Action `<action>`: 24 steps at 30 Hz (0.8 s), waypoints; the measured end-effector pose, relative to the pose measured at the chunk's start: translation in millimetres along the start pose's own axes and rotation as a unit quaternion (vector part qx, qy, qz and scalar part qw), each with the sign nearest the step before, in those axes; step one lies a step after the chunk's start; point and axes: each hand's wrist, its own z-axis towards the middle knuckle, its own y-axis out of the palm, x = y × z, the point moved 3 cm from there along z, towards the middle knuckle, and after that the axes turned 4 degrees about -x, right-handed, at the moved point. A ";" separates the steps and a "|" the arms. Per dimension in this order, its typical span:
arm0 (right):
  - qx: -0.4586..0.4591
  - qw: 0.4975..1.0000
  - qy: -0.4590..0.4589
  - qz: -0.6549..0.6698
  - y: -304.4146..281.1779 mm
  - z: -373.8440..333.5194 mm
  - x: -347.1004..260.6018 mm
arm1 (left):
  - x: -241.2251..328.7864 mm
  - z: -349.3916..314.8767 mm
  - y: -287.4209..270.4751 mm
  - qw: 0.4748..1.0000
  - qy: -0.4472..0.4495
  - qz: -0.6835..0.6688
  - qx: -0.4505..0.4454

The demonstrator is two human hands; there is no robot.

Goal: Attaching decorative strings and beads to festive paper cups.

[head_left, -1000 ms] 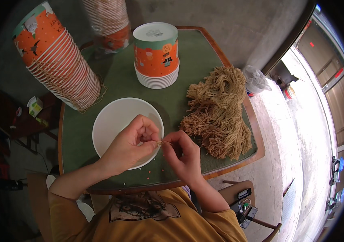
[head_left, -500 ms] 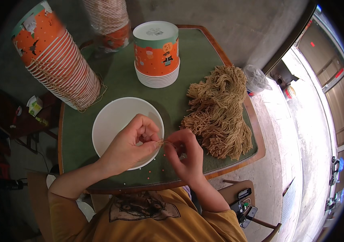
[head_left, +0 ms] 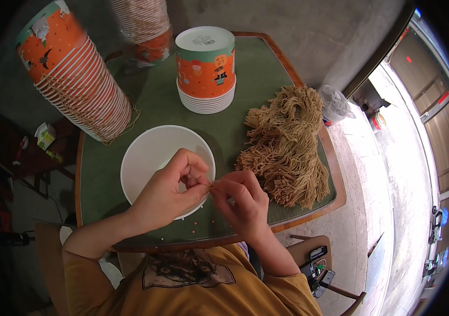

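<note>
Over the near right rim of a white paper bucket, my two hands meet fingertip to fingertip. My left hand pinches a thin tan string between thumb and forefinger. Pressed up close on its right, my right hand pinches the same string, its fingers bent. Only a short bit of string shows between the fingertips; the rest is hidden. To the right of my right hand lies a thick bundle of tan strings, loosely folded over itself.
Upside-down orange and green printed buckets stand nested behind the white one. A tall leaning stack of buckets, with strings hanging from it, is at the left; another stack stands farther back. Small pale dots lie near the wood-edged green table's front.
My right hand has closed in on the left fingertips, and its fingers have drawn together on the string. The left hand stays almost still.
</note>
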 end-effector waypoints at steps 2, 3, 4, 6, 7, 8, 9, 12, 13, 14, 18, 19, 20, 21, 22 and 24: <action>0.007 1.000 -0.026 -0.016 -1.2 -0.4 -0.3 | 0.8 -0.7 -0.4 1.000 -0.001 0.000 0.001; 0.000 0.998 -0.039 -0.042 -2.2 -0.4 -1.8 | 1.3 -1.1 -0.7 1.000 -0.003 0.001 0.002; -0.006 0.996 -0.050 -0.069 -3.3 -0.4 -3.1 | 1.8 -0.6 -0.6 1.000 -0.003 0.001 0.002; -0.002 0.994 -0.067 -0.087 -5.0 2.1 -4.1 | 2.7 0.5 -0.4 1.000 -0.001 -0.002 -0.003; 0.002 0.991 -0.085 -0.104 -5.3 3.0 -5.3 | 3.2 0.4 -0.6 1.000 -0.001 -0.002 -0.003; 0.002 0.991 -0.085 -0.104 -4.8 3.2 -4.8 | 3.9 0.4 -0.7 1.000 0.004 0.007 -0.005; 0.002 0.988 -0.100 -0.118 -3.6 2.8 -4.9 | 4.5 0.5 -0.8 1.000 0.008 0.016 -0.007; 0.005 0.983 -0.121 -0.140 -0.4 -1.1 -7.1 | 3.2 1.5 -1.4 1.000 -0.009 -0.008 -0.007; 0.007 0.981 -0.128 -0.147 1.0 -2.9 -8.2 | 3.2 1.6 -1.7 1.000 -0.009 -0.008 -0.007; 0.007 0.981 -0.128 -0.147 2.4 -4.2 -8.2 | 3.2 1.6 -2.0 1.000 -0.009 -0.016 -0.010; 0.021 0.990 -0.091 -0.110 2.5 -5.4 -6.8 | 4.1 1.6 -2.6 0.999 -0.019 -0.046 -0.011; 0.020 0.992 -0.081 -0.093 2.1 -5.3 -6.6 | 4.3 1.4 -2.6 0.999 -0.019 -0.046 -0.011; 0.020 0.992 -0.080 -0.093 1.7 -5.4 -7.1 | 4.6 1.1 -2.8 0.999 -0.017 -0.043 -0.012; 0.011 0.995 -0.063 -0.076 1.7 -5.4 -6.6 | 4.7 0.8 -3.0 0.999 -0.015 -0.040 -0.014; 0.003 0.997 -0.046 -0.058 1.9 -5.3 -5.6 | 4.5 0.4 -3.7 0.999 -0.015 -0.040 -0.014; -0.001 0.999 -0.028 -0.036 2.3 -4.1 -3.8 | 3.3 -0.6 -3.7 0.998 -0.029 -0.044 -0.034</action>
